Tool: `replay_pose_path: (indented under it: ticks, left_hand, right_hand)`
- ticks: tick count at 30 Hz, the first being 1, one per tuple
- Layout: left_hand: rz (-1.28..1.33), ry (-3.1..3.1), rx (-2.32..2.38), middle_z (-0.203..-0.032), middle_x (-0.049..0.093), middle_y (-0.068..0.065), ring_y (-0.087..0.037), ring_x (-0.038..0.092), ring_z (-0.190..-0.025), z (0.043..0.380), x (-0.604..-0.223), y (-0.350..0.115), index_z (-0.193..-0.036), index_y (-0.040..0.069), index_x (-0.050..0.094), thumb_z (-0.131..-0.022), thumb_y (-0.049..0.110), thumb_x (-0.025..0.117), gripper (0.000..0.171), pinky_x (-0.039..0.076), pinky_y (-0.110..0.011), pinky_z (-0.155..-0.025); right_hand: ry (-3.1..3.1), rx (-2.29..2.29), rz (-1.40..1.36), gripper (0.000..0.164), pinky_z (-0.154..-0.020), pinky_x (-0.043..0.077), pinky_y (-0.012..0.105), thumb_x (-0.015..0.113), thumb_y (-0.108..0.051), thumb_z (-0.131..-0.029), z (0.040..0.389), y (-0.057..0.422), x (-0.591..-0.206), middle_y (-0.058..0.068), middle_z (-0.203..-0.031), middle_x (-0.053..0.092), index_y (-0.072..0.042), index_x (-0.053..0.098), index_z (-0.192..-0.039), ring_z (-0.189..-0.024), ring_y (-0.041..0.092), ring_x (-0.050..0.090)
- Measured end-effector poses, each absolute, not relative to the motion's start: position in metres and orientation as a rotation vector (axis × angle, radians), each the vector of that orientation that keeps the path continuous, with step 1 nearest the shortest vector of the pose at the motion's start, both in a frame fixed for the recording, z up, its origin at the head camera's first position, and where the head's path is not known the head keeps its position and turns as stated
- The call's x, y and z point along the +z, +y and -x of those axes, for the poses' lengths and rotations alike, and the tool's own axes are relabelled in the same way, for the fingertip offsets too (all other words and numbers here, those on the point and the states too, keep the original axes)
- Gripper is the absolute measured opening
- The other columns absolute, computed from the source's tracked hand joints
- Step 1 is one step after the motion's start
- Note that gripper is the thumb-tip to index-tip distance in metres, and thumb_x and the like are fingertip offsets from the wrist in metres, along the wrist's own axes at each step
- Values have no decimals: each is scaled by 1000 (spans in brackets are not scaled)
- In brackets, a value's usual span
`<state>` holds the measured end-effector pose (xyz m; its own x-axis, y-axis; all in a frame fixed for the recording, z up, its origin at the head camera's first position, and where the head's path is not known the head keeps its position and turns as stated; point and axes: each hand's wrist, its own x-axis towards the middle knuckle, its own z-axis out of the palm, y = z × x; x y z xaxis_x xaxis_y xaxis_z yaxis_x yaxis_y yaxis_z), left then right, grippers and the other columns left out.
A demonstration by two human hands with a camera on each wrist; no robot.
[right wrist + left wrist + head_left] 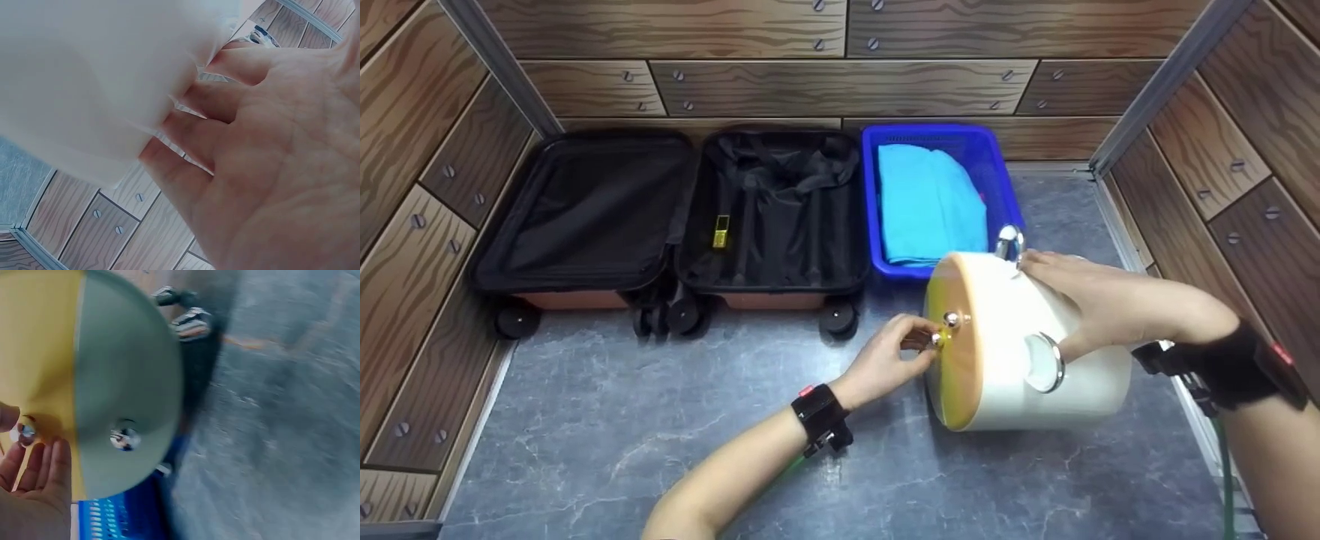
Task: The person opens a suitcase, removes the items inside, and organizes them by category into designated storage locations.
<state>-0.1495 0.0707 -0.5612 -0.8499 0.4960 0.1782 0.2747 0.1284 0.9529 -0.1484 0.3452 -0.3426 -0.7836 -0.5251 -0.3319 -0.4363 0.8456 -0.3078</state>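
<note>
A white drum-shaped canister lies tipped, its round end facing left in the head view. That end has a yellow half and a grey-green half in the left wrist view, each with a chrome knob. My left hand pinches the knob on the yellow half between thumb and fingers. From above, my right hand rests on the white side wall, fingers nearly straight and pressed to it in the right wrist view. Its thumb is beside a chrome ring handle; another chrome handle stands near the fingertips.
An open suitcase with black lining lies at the back left, wheels toward me. One half holds a small yellow phone-like thing. Right of it stands a blue basket with folded light-blue cloth. Wood-patterned walls enclose the grey floor.
</note>
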Motion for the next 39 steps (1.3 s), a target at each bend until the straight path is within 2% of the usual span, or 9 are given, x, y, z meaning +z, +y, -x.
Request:
replay_pose_path:
  ticks: [4, 7, 12, 16, 24, 29, 39]
  left_hand:
    - [-763, 2325, 1637, -121, 62, -4, -16, 64, -110, 151, -575, 65, -126, 6, 62, -92, 6, 72, 35, 51, -22, -97]
    - [-756, 2367, 1543, -119, 63, -7, -19, 67, -106, 154, -584, 65, -123, 5, 63, -92, 7, 73, 32, 53, -24, -94]
    - [-737, 2373, 1505, -111, 65, -3, -8, 67, -94, 158, -592, 70, -116, 6, 67, -93, 9, 75, 24, 56, -21, -83]
    - [-709, 2387, 1492, -108, 66, 0, -2, 65, -89, 158, -591, 73, -112, 9, 68, -94, 11, 75, 19, 54, -15, -78]
    - [-780, 2442, 1455, -106, 67, -1, -3, 64, -89, 159, -593, 66, -112, 8, 68, -96, 14, 72, 17, 54, -17, -81]
    - [-755, 2467, 1453, -105, 67, 0, -5, 64, -90, 157, -595, 43, -111, 9, 69, -96, 15, 73, 16, 55, -23, -84]
    - [-718, 2478, 1496, -107, 67, -3, -10, 66, -91, 152, -595, -4, -108, 7, 69, -94, 9, 73, 15, 56, -24, -84]
  right_hand:
    - [2608, -319, 711, 128, -118, 18, 64, 82, -70, -71, 149, 345, -343, 24, -165, 21, -1, 24, -161, -151, 45, 18]
    - [2609, -326, 708, 127, -119, 19, 64, 83, -68, -71, 149, 345, -343, 24, -165, 22, 0, 24, -161, -151, 44, 19]
    - [2608, -340, 695, 127, -119, 18, 63, 84, -68, -71, 149, 346, -343, 23, -166, 22, 0, 24, -161, -152, 43, 18]
    - [2604, -341, 689, 129, -119, 17, 64, 83, -69, -70, 149, 346, -343, 23, -166, 20, -1, 23, -161, -152, 43, 17]
    - [2593, -329, 685, 129, -119, 18, 63, 83, -69, -70, 149, 347, -342, 21, -167, 19, -2, 21, -162, -153, 42, 16]
    - [2604, -328, 700, 128, -119, 20, 62, 82, -70, -71, 149, 347, -344, 21, -166, 21, -2, 22, -162, -152, 41, 18]
    - [2605, -330, 689, 131, -119, 18, 64, 82, -71, -69, 148, 348, -342, 22, -167, 19, -2, 21, -162, -152, 43, 17]
